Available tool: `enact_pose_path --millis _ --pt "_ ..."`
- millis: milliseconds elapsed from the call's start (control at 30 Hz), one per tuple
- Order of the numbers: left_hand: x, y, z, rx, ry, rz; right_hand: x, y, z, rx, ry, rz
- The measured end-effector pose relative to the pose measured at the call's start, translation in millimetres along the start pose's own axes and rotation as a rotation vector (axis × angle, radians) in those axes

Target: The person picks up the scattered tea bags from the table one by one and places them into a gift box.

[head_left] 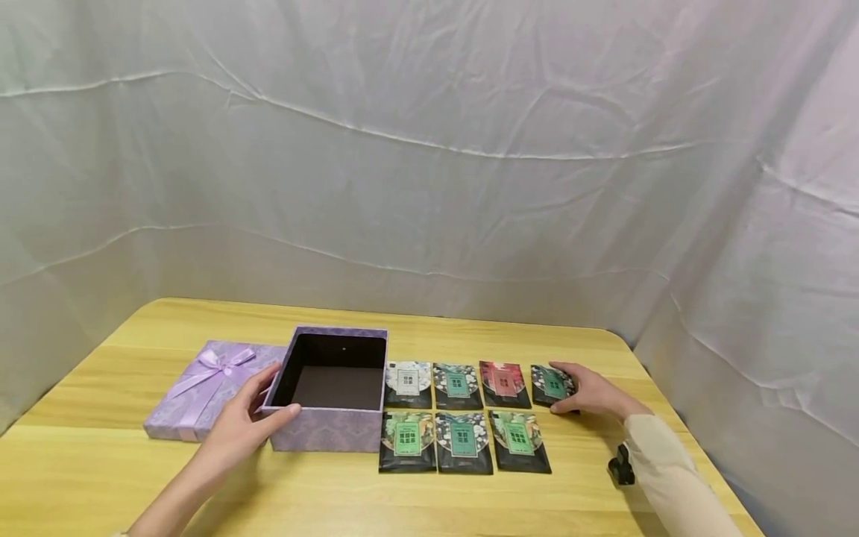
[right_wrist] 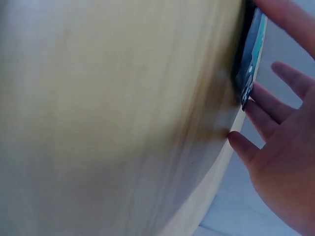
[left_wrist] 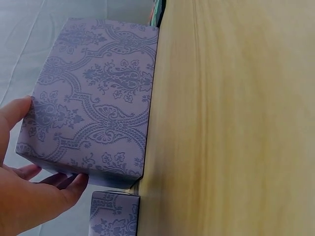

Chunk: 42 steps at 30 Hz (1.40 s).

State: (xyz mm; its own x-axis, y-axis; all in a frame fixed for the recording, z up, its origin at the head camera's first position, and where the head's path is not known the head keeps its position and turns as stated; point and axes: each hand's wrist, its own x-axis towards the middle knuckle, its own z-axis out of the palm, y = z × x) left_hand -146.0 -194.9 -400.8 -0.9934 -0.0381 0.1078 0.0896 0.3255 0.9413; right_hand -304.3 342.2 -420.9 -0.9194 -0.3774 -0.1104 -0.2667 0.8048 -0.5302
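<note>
My left hand [head_left: 238, 418] grips the near left corner of a purple patterned gift box [head_left: 329, 434], thumb on the front wall and fingers along the left side. The box stands upright with its top off, and its dark inside shows bare. In the left wrist view, the thumb and fingertips lie against the patterned box walls [left_wrist: 93, 88]. At the right end of the back row, my right hand [head_left: 597, 391] holds a dark teal tea packet [head_left: 552, 382] by its edges between thumb and fingers. The right wrist view shows this packet [right_wrist: 250, 61] edge-on, flat near the tabletop.
Left of the box lies its purple lid [head_left: 194, 399] with a ribbon bow. Several other tea packets, including a white one [head_left: 408, 384], a red one [head_left: 503, 384] and a green one [head_left: 520, 441], lie in two rows right of the box. A pale curtain [head_left: 429, 186] hangs behind the wooden table [head_left: 335, 492].
</note>
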Motion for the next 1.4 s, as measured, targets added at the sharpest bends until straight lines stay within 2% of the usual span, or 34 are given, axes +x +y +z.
enact_pose_path --millis 167,633,1133,1400 --pt "0.4 0.6 0.2 -0.002 -0.008 -0.001 -4.1 -3.6 2.5 -0.073 0.041 -0.019" --pt "-0.1 0.2 0.6 -0.034 -0.004 0.01 -12.8 -27.3 8.2 -0.146 0.186 -0.113" --pt "-1.3 -1.8 1.3 -0.006 0.009 0.006 -16.5 -57.1 17.1 -0.155 0.212 -0.167" --pt "-1.7 -2.7 1.0 -0.029 -0.003 -0.008 -16.4 -69.4 20.8 -0.163 0.216 -0.181"
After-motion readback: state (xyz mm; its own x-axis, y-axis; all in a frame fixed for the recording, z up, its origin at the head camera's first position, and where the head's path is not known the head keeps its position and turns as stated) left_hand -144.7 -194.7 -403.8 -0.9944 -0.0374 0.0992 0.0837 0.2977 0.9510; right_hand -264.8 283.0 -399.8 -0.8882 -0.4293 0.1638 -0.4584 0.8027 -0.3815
